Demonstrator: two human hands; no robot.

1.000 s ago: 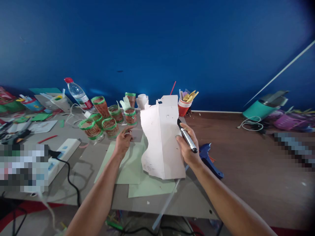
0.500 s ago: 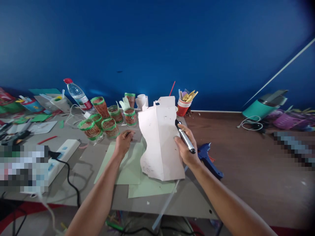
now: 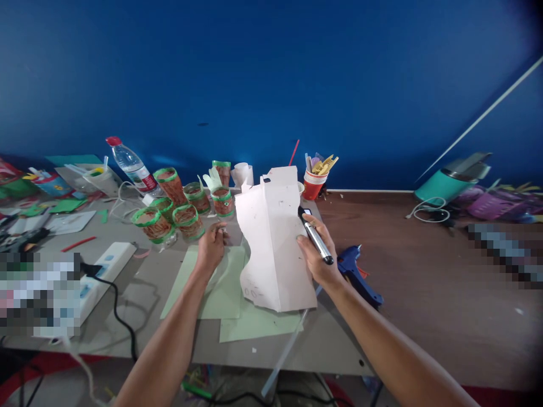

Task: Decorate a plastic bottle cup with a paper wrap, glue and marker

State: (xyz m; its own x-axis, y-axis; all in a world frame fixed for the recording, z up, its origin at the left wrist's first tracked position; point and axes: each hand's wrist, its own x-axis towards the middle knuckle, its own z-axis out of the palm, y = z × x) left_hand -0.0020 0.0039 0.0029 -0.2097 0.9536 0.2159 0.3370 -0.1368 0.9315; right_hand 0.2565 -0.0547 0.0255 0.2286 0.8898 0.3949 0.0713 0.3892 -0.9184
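Note:
My right hand [image 3: 320,251] is closed round a silver-and-black marker [image 3: 316,240], its dark end pointing up. The same hand's thumb presses on the right edge of a cut white card [image 3: 271,243], creased down the middle. The card has a wavy left edge, a notched top and small pencil marks low on the left. Left of it, my left hand [image 3: 211,246] has its fingers curled together above pale green paper sheets [image 3: 224,299]; what they pinch, if anything, is too small to make out.
Several brown, green-rimmed cups [image 3: 189,221] stand at the back left by a water bottle [image 3: 133,167]. A power strip [image 3: 108,268] lies left, a blue glue gun [image 3: 358,277] right. A red paper cup [image 3: 314,183] holds craft sticks. A clear glue stick [image 3: 284,353] overhangs the front edge.
The whole view has shifted slightly. My left hand's fingers have turned a little, and the dark spot at their tips no longer shows. My right hand keeps the marker and the card.

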